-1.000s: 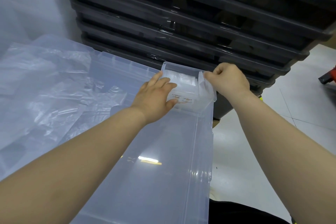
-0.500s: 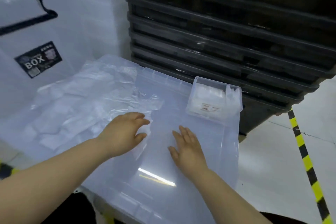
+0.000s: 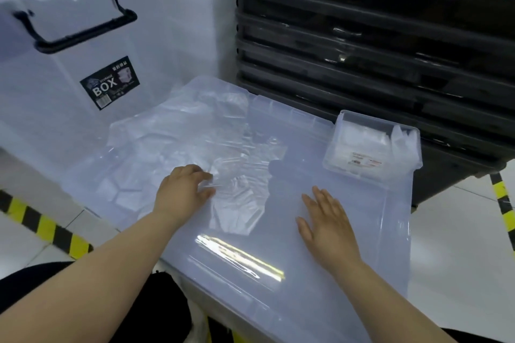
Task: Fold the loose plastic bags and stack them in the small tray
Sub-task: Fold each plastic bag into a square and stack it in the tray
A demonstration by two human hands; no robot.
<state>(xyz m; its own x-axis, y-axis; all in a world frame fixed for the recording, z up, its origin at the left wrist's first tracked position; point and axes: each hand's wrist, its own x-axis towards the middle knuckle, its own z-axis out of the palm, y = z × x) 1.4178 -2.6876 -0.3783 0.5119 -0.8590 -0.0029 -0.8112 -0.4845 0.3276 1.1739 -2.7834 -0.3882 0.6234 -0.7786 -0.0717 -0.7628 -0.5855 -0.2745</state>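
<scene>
Many loose bags (image 3: 192, 136) heaped over left half of lid (image 3: 365, 192), just ahead of left grip (image 3: 182, 193), pinching nearest crumpled edge; right grip (image 3: 326, 221) flat, fingers apart, on bare lid; small tray (image 3: 334, 138) at far-right corner, nearer right.

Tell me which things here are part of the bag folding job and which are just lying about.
Part of the job: loose bags, small tray, folded bags inside it, left hand on the loose bags, right hand flat on the clear lid.
Just lying about: storage box, black crates, striped floor tape.
</scene>
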